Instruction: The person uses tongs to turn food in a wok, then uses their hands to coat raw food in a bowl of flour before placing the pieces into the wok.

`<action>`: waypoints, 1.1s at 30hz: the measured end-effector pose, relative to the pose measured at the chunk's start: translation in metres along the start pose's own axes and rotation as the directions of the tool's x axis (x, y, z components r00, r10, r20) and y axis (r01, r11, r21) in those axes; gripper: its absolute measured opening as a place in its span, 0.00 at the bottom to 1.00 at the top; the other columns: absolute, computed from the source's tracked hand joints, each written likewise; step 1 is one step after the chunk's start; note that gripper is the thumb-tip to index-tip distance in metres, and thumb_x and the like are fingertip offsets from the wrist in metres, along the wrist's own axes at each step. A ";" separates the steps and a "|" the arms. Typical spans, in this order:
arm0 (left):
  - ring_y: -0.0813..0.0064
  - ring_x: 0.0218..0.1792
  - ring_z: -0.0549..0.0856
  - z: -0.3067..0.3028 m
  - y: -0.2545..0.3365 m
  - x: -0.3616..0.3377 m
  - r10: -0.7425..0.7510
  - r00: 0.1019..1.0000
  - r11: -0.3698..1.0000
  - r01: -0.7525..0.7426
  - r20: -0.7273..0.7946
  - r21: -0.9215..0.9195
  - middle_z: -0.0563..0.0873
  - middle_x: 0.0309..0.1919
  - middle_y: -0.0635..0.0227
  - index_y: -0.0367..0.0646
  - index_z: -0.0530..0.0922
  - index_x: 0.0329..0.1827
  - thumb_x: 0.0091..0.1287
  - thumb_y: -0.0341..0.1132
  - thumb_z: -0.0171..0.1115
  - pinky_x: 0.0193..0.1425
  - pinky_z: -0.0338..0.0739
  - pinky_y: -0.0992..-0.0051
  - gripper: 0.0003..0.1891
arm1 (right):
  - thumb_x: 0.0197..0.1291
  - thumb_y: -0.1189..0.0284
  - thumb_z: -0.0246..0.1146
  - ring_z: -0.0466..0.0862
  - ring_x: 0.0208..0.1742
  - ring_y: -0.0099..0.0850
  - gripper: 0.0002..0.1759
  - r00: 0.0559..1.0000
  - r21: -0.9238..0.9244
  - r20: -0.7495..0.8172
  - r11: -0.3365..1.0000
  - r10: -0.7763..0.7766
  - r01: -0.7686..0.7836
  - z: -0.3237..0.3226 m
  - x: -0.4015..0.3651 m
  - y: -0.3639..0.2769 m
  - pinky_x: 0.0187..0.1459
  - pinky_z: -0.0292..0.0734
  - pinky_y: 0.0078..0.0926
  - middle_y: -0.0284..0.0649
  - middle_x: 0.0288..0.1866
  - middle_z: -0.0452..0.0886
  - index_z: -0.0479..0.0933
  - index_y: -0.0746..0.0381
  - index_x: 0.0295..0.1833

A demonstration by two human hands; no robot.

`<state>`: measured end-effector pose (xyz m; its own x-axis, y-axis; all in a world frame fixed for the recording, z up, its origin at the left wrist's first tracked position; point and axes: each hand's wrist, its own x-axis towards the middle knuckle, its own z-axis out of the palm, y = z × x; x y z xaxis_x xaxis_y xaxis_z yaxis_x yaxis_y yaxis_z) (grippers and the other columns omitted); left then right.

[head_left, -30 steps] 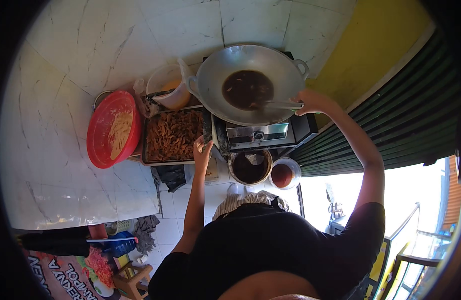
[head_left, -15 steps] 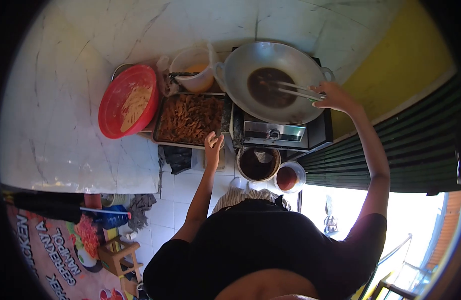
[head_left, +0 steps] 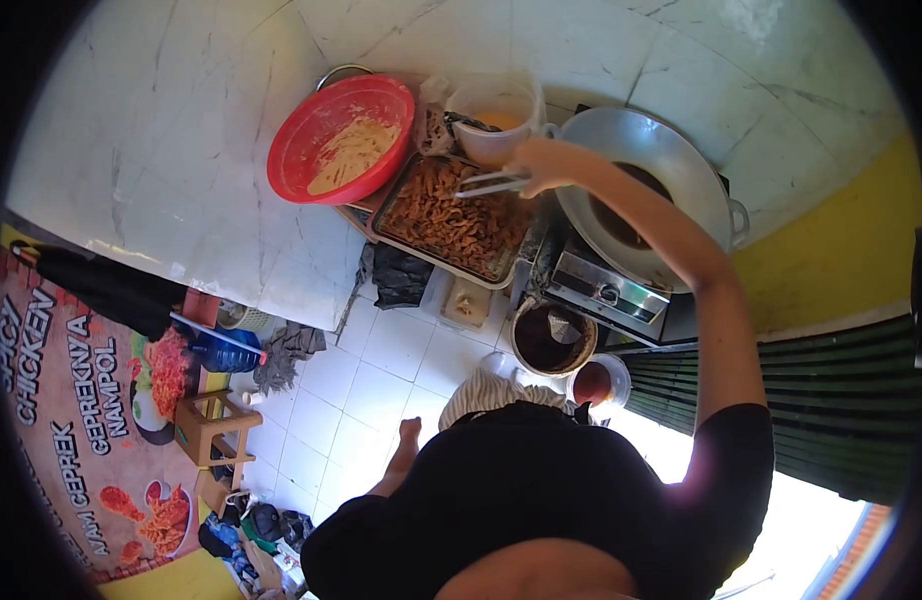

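My right hand [head_left: 547, 167] is closed around metal tongs [head_left: 489, 184]. Their tips reach over the right part of a tray [head_left: 436, 262] heaped with brown fried strips [head_left: 451, 215]; contact with the strips cannot be made out. My right forearm crosses above a large wok [head_left: 591, 140] with dark oil [head_left: 618, 222] in it, partly hiding both. Down beside my body, away from the food, hangs my left hand [head_left: 409, 432]. It looks small and its fingers are not distinct; nothing shows in it.
A red basin [head_left: 291, 160] with floury batter and a whitish tub [head_left: 526, 105] stand behind the tray. The wok sits on a stove [head_left: 611, 292]. Below are a dark-filled bucket [head_left: 526, 350], a tub of reddish liquid [head_left: 593, 385] and a wooden stool [head_left: 213, 425].
My right hand has carried the tongs left from the wok to above the tray. My left hand has dropped from the tray's edge to my side. The view has shifted.
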<state>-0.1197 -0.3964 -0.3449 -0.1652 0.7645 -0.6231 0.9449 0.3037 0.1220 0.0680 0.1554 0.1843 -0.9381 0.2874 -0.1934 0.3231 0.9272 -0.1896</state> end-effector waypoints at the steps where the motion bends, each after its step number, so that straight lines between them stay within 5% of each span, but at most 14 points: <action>1: 0.61 0.31 0.81 0.000 0.007 0.014 -0.062 0.998 0.998 0.062 -0.010 -0.010 0.81 0.29 0.57 0.39 0.77 0.29 0.59 0.32 0.38 0.35 0.74 0.64 0.16 | 0.36 0.65 0.63 0.76 0.31 0.41 0.20 0.994 0.005 0.108 1.000 0.014 -0.014 0.007 0.023 -0.004 0.34 0.70 0.34 0.46 0.25 0.75 0.75 0.64 0.37; 3: 0.59 0.31 0.81 0.009 0.014 0.002 -0.131 0.989 0.976 0.117 -0.065 -0.186 0.81 0.27 0.57 0.37 0.77 0.25 0.58 0.35 0.40 0.37 0.73 0.65 0.16 | 0.32 0.64 0.64 0.76 0.27 0.41 0.19 0.999 -0.065 0.051 0.998 -0.002 0.006 0.035 0.062 -0.002 0.32 0.70 0.35 0.45 0.22 0.75 0.75 0.65 0.31; 5: 0.58 0.31 0.80 0.011 0.030 -0.005 -0.469 0.883 0.681 0.377 0.021 -0.628 0.80 0.26 0.57 0.38 0.76 0.23 0.56 0.39 0.42 0.36 0.71 0.65 0.16 | 0.29 0.64 0.65 0.75 0.24 0.41 0.17 0.999 -0.057 0.041 0.998 -0.001 0.003 0.049 0.084 -0.004 0.28 0.69 0.37 0.45 0.19 0.74 0.74 0.66 0.25; 7: 0.56 0.29 0.79 0.026 0.030 0.013 -0.204 0.965 0.808 0.070 -0.167 -0.584 0.80 0.26 0.56 0.38 0.76 0.23 0.52 0.43 0.47 0.34 0.71 0.66 0.16 | 0.27 0.64 0.65 0.75 0.21 0.41 0.17 0.999 -0.043 0.035 0.999 0.013 -0.012 0.052 0.087 -0.004 0.23 0.68 0.38 0.44 0.16 0.74 0.72 0.66 0.20; 8: 0.56 0.29 0.79 -0.003 0.042 0.007 -0.194 0.967 0.814 0.065 -0.165 -0.578 0.80 0.26 0.56 0.38 0.76 0.23 0.52 0.43 0.47 0.34 0.71 0.66 0.16 | 0.27 0.64 0.65 0.75 0.22 0.42 0.17 1.000 -0.054 0.013 0.998 0.015 -0.015 0.052 0.084 -0.002 0.24 0.68 0.38 0.45 0.17 0.74 0.73 0.66 0.21; 9: 0.58 0.31 0.80 -0.047 0.058 -0.001 -0.371 0.925 0.522 0.279 0.080 -0.806 0.80 0.25 0.56 0.38 0.77 0.24 0.51 0.43 0.51 0.37 0.72 0.69 0.15 | 0.27 0.64 0.65 0.76 0.23 0.42 0.18 1.000 -0.065 -0.010 0.998 0.020 -0.021 0.050 0.079 -0.001 0.25 0.69 0.39 0.45 0.17 0.74 0.74 0.66 0.23; 13: 0.62 0.39 0.80 -0.106 0.076 0.028 -0.348 0.938 0.538 0.191 -0.010 -0.821 0.82 0.31 0.60 0.41 0.79 0.32 0.51 0.43 0.57 0.45 0.72 0.71 0.14 | 0.30 0.64 0.65 0.76 0.33 0.41 0.26 0.993 -0.013 -0.023 0.993 0.117 -0.117 0.023 0.020 0.009 0.34 0.68 0.34 0.49 0.27 0.75 0.76 0.64 0.41; 15: 0.76 0.25 0.80 -0.111 0.073 0.055 -0.303 0.935 0.568 0.021 -0.185 -0.823 0.81 0.24 0.66 0.41 0.79 0.30 0.51 0.41 0.53 0.33 0.72 0.74 0.13 | 0.33 0.63 0.64 0.75 0.32 0.41 0.29 0.964 0.131 -0.168 0.974 0.205 -0.184 -0.007 -0.035 0.005 0.35 0.68 0.34 0.48 0.29 0.75 0.74 0.62 0.46; 17: 0.77 0.26 0.79 -0.153 0.080 0.060 -0.248 0.944 0.574 -0.037 -0.217 -0.818 0.81 0.26 0.66 0.39 0.78 0.32 0.52 0.39 0.54 0.32 0.72 0.76 0.12 | 0.34 0.61 0.65 0.74 0.34 0.41 0.30 0.926 0.133 -0.169 0.938 0.338 -0.319 -0.017 -0.082 0.021 0.36 0.68 0.33 0.47 0.31 0.74 0.73 0.61 0.48; 19: 0.76 0.25 0.78 -0.191 0.087 0.065 -0.213 0.954 0.429 -0.101 -0.209 -0.898 0.80 0.29 0.64 0.37 0.75 0.38 0.53 0.34 0.56 0.32 0.73 0.79 0.13 | 0.34 0.59 0.65 0.73 0.35 0.40 0.32 0.864 0.178 -0.266 0.903 0.427 -0.391 -0.028 -0.137 0.024 0.38 0.67 0.31 0.47 0.31 0.73 0.72 0.61 0.50; 24: 0.77 0.30 0.78 -0.249 0.102 0.106 -0.042 0.871 0.443 -0.423 -0.489 -0.791 0.79 0.31 0.64 0.37 0.74 0.41 0.56 0.31 0.54 0.36 0.72 0.79 0.11 | 0.30 0.62 0.66 0.77 0.31 0.40 0.32 0.660 0.179 -0.342 0.736 0.669 -0.653 -0.025 -0.238 0.024 0.34 0.70 0.32 0.51 0.27 0.76 0.73 0.64 0.47; 25: 0.77 0.33 0.77 -0.262 0.111 0.115 -0.012 0.848 0.442 -0.471 -0.530 -0.763 0.79 0.33 0.64 0.37 0.74 0.41 0.57 0.32 0.55 0.38 0.71 0.79 0.11 | 0.30 0.62 0.66 0.77 0.31 0.40 0.32 0.650 0.182 -0.339 0.725 0.680 -0.664 -0.018 -0.251 0.025 0.34 0.70 0.32 0.51 0.27 0.76 0.73 0.64 0.47; 27: 0.75 0.39 0.77 -0.296 0.138 0.116 0.028 0.849 0.150 -0.525 -0.528 -0.838 0.77 0.39 0.62 0.36 0.73 0.43 0.60 0.34 0.54 0.42 0.71 0.78 0.12 | 0.28 0.62 0.67 0.77 0.31 0.41 0.34 0.622 0.146 -0.273 0.671 0.734 -0.727 0.000 -0.272 0.029 0.34 0.71 0.32 0.52 0.27 0.76 0.72 0.64 0.47; 33: 0.72 0.46 0.75 -0.392 0.222 0.103 0.065 0.865 0.091 -0.502 -0.498 -0.860 0.76 0.42 0.63 0.36 0.69 0.49 0.60 0.40 0.54 0.50 0.67 0.75 0.19 | 0.26 0.59 0.68 0.78 0.29 0.40 0.38 0.620 0.252 -0.126 0.630 0.774 -0.735 0.051 -0.293 0.055 0.35 0.71 0.29 0.51 0.26 0.77 0.71 0.67 0.49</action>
<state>-0.0374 -0.0274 -0.0791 -0.2226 0.9639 -0.1461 -0.0744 0.1327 0.9884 0.3673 0.1096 0.1815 -0.3475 0.9264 -0.1450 0.9243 0.3123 -0.2195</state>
